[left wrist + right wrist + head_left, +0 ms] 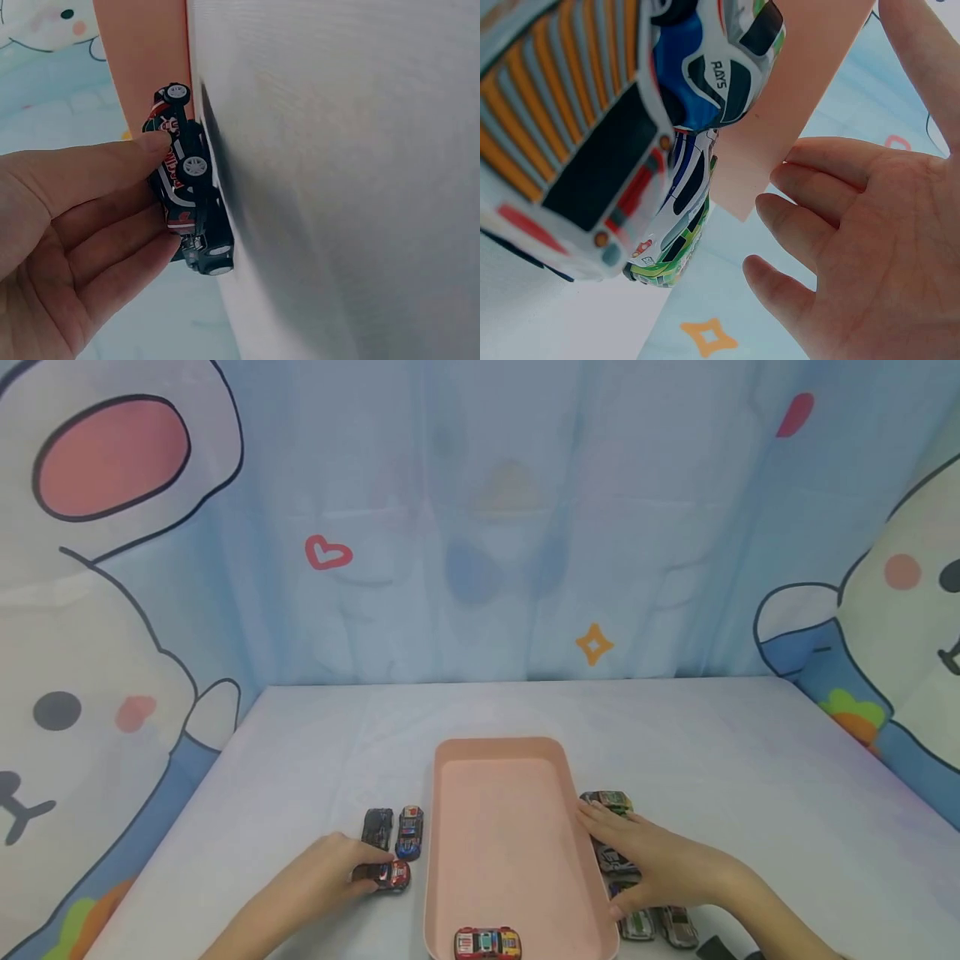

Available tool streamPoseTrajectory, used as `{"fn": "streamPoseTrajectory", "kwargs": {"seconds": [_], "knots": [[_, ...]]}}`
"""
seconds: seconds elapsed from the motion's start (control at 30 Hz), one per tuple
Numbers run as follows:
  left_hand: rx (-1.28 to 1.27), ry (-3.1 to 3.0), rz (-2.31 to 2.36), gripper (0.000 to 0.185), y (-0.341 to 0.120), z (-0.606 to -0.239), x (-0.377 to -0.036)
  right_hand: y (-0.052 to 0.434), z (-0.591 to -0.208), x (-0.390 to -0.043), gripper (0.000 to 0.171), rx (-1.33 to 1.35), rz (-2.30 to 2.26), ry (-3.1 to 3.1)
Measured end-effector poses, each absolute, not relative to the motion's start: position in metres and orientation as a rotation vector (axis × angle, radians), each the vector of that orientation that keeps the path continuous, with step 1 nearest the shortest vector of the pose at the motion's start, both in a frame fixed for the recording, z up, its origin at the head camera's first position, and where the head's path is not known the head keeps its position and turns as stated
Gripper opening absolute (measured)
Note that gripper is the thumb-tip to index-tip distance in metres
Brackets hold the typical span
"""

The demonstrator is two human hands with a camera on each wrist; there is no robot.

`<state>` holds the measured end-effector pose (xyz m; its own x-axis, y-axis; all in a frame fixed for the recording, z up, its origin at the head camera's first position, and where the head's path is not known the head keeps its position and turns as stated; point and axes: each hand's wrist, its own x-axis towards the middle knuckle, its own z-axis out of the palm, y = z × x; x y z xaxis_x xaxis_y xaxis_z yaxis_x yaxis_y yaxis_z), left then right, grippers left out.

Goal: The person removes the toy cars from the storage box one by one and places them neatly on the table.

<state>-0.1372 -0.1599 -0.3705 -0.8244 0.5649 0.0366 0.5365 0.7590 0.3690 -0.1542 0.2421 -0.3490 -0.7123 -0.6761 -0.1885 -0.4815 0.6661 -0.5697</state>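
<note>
My left hand [326, 870] pinches a black toy car with red and white markings [394, 876] between thumb and fingers, left of the pink tray [517, 835]. The left wrist view shows that black toy car [172, 169] with its wheels toward the white cloth. Just beyond it stand a dark toy car [377, 828] and a blue-and-red one [409, 832]. My right hand [671, 860] reaches over the toy cars on the right, its fingertips at the tray's right rim. In the right wrist view the right hand [877, 217] has fingers extended, holding nothing.
A red-and-yellow toy car [487, 943] lies in the tray's near end. Right of the tray are a green-marked car [609, 799], a grey car [613, 860], a white-and-green car [637, 925] and a silver one [678, 928]. A blue printed curtain [517, 527] hangs behind the table.
</note>
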Motion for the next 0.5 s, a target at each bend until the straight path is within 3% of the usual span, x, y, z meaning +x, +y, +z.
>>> {"fn": "streamPoseTrajectory", "kwargs": {"seconds": [0.5], "knots": [[0.923,2.859,0.644,0.024,-0.1565,-0.3794,-0.1368,0.2425,-0.3501,-0.1541,0.107,-0.941,-0.678,2.506]]}}
